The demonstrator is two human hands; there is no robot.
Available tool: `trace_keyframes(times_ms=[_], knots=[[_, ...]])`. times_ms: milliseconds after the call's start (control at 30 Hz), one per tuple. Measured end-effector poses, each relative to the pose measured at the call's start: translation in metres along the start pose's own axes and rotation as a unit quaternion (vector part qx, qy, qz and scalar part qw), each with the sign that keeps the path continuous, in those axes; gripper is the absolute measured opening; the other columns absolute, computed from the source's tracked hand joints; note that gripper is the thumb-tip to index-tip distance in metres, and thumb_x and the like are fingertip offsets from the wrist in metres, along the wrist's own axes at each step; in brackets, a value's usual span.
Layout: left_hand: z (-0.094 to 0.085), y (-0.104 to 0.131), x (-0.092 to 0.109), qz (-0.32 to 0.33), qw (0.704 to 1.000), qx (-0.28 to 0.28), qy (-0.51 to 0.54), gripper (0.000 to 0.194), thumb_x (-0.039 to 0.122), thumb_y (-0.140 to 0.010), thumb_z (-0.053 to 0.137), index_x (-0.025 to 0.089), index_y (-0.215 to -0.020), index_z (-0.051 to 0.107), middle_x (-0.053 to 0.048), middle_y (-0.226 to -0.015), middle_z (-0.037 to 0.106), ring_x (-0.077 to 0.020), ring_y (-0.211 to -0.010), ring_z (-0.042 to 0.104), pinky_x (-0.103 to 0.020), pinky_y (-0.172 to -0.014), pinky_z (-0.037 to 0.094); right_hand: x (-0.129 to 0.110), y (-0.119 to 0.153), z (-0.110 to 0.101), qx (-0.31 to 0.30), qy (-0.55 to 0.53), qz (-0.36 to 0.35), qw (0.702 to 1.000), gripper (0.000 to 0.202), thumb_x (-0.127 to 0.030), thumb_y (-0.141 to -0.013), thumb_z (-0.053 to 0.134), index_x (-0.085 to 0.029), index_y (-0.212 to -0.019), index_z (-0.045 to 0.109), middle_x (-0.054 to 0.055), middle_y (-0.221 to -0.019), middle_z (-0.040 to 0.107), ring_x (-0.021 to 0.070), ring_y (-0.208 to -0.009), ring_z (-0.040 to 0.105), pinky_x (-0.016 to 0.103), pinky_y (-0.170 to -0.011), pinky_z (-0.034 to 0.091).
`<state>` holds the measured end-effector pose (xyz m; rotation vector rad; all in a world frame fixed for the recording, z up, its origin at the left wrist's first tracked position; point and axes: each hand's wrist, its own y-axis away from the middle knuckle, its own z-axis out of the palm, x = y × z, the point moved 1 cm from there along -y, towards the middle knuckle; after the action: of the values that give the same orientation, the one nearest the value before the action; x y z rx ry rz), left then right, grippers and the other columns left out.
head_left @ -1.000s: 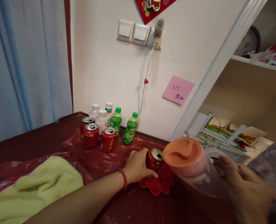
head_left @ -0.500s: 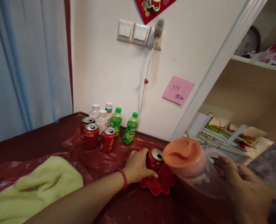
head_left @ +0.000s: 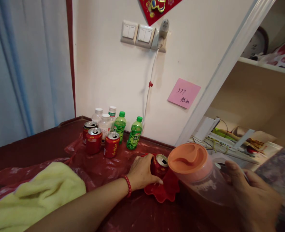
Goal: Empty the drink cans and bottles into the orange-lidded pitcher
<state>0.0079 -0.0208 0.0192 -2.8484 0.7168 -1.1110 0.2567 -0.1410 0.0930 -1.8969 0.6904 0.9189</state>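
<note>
My left hand (head_left: 142, 172), with a red bead bracelet at the wrist, curls round the left side of an opened red drink can (head_left: 160, 166). The can stands upright in a red wavy-edged dish (head_left: 168, 193). My right hand (head_left: 255, 193) is closed on the handle of a clear plastic pitcher (head_left: 205, 190) with an orange lid (head_left: 188, 159). Leaning left, the pitcher has its lid close beside the can's top. The lower part of the pitcher is dark and hard to make out.
Several opened red cans (head_left: 111, 145), clear white-capped bottles (head_left: 105, 125) and green bottles (head_left: 134, 133) stand toward the wall. A yellow towel (head_left: 53, 190) lies at left on thin red plastic sheeting (head_left: 104, 175). A white cord (head_left: 147, 103) hangs down the wall; shelves are at right.
</note>
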Motion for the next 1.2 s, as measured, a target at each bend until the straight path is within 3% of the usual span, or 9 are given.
trace_keyframes(times_ms=[500, 1200], knots=[[0.001, -0.001, -0.001, 0.004, 1.0, 0.002, -0.002, 0.079, 0.054, -0.057, 0.105, 0.021, -0.12, 0.069, -0.008, -0.125, 0.078, -0.0388, -0.118, 0.071, -0.047, -0.103, 0.054, 0.01, -0.004, 0.002, -0.007, -0.035, 0.017, 0.999, 0.067, -0.087, -0.077, 0.073, -0.022, -0.093, 0.075, 0.0, -0.075, 0.062, 0.0214, -0.071, 0.052, 0.034, -0.064, 0.038], [-0.001, 0.0, 0.0, -0.004, 1.0, -0.004, -0.004, 0.081, 0.054, -0.058, 0.104, 0.023, -0.124, 0.068, -0.009, -0.13, 0.078, -0.0405, -0.124, 0.07, -0.048, -0.105, 0.054, -0.004, 0.0, -0.001, -0.001, 0.016, -0.008, 1.0, 0.057, -0.08, -0.083, 0.065, -0.022, -0.079, 0.069, -0.001, -0.065, 0.053, 0.022, -0.075, 0.049, 0.032, -0.062, 0.037]])
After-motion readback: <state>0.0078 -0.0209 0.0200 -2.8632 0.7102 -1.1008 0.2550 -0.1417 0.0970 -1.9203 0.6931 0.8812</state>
